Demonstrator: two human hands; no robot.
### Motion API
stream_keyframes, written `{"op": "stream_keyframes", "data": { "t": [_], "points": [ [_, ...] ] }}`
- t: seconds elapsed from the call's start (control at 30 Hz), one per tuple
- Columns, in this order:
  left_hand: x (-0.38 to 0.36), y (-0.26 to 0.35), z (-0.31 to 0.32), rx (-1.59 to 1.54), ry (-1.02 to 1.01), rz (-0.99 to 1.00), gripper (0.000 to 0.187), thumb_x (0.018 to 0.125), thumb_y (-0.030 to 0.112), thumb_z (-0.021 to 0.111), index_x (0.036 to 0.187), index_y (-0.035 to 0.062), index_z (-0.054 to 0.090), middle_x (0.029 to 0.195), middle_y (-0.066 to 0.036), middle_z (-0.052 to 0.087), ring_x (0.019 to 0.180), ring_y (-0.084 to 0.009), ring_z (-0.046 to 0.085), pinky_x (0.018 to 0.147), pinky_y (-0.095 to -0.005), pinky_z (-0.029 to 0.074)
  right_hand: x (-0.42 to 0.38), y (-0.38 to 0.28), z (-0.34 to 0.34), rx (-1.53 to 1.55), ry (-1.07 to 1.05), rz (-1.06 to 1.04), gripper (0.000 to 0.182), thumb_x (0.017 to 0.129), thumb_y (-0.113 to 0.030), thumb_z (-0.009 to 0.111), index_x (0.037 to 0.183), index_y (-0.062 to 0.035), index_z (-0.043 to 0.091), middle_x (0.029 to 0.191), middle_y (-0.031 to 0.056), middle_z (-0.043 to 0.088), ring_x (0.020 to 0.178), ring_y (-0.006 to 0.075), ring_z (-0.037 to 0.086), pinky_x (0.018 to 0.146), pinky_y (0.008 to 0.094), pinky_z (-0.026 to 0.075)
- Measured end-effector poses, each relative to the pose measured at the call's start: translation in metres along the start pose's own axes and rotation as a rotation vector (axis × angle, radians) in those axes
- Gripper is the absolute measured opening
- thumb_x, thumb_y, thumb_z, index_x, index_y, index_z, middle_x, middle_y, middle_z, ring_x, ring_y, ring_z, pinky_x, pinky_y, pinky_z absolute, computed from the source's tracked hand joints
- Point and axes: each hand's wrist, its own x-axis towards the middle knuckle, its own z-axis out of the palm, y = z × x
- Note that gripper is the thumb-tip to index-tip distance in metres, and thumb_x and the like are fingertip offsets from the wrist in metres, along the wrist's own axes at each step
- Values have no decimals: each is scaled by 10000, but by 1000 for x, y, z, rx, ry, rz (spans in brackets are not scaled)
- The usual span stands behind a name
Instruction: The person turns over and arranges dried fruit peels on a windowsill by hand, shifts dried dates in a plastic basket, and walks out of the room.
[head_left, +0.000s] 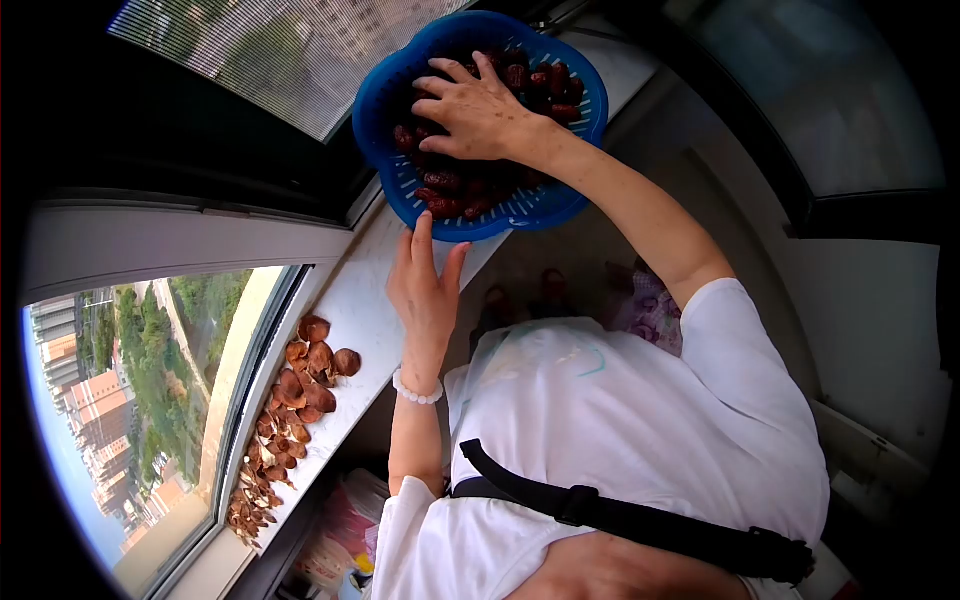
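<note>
A blue slotted plastic basket [366,110] with a scalloped rim sits at the window end of the sill and holds many dark red dried dates [445,207]. My right hand [475,115] lies over the dates, palm down with its fingers spread. It touches them, and some are hidden beneath it. At the near left of the basket, my left hand [425,285] wears a white bead bracelet. Its index fingertip rests at the basket's rim, and its thumb stands apart. The other fingers of that hand are partly hidden.
Dried mushrooms [312,385] lie in a long row along the pale stone windowsill [372,345], beside the window glass [170,350]. A dark-framed pane [820,110] stands at right. Plastic bags [350,515] are below the sill.
</note>
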Motion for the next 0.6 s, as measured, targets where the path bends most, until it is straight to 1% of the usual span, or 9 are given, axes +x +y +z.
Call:
{"op": "stream_keyframes", "data": {
  "t": [0.1,0.17,0.23,0.3,0.33,0.37,0.43,0.53,0.6],
  "points": [
    [6,8,-4,58,-41,-21,545,800,250,818,1255,48,595,1097,-175,640,860,-353,653,689,-386,524,-13,32,-9,-70,53,81,448,898,-410,689,1267,-158,653,1508,107,453,1467,328,297,1155,674,193],
    [4,8,-1,66,-27,-29,550,795,256,822,1252,49,596,1107,-180,641,856,-353,654,690,-386,526,-29,51,-18,-89,4,120,448,897,-362,702,1290,-160,632,1525,105,430,1467,327,295,1168,647,201],
    [2,8,0,77,-16,-35,554,791,262,825,1250,49,598,1116,-184,642,852,-353,656,691,-386,528,-48,54,-23,-69,41,106,472,883,-322,721,1305,-142,614,1514,121,438,1462,333,300,1175,617,220],
    [2,9,2,90,20,-20,564,783,268,831,1250,51,600,1131,-185,643,851,-355,660,697,-385,533,-67,47,-34,13,4,60,429,881,-314,722,1256,-126,634,1498,161,439,1457,361,303,1165,648,214],
    [2,10,2,89,21,-21,564,783,268,831,1250,51,600,1131,-185,643,851,-355,660,697,-385,533,-75,37,-44,13,-66,77,479,874,-303,728,1293,-101,614,1493,156,450,1440,353,327,1163,586,263],
    [2,9,1,98,0,-35,568,782,263,833,1253,51,599,1141,-184,643,858,-355,663,705,-385,536,-82,33,-44,126,-98,54,459,866,-288,738,1274,-108,630,1477,158,466,1418,356,354,1151,592,279],
    [3,8,0,109,-23,-46,571,780,259,835,1256,50,598,1150,-183,644,865,-356,667,713,-386,538,-91,15,-41,264,-141,50,406,869,-238,733,1251,-127,650,1458,138,488,1397,343,385,1146,590,282],
    [3,10,3,52,-8,-43,569,789,241,833,1267,47,593,1180,-184,642,897,-363,673,735,-386,544,-88,-10,-34,349,-222,-112,356,871,-130,711,1224,-155,674,1435,90,515,1377,311,418,1152,597,258],
    [2,9,2,26,-11,-55,565,802,227,826,1278,40,585,1200,-187,639,918,-368,675,747,-386,547,-78,-22,-28,399,-163,-160,368,844,-68,710,1203,-144,680,1432,100,516,1374,308,425,1139,531,331]
  ]
}}
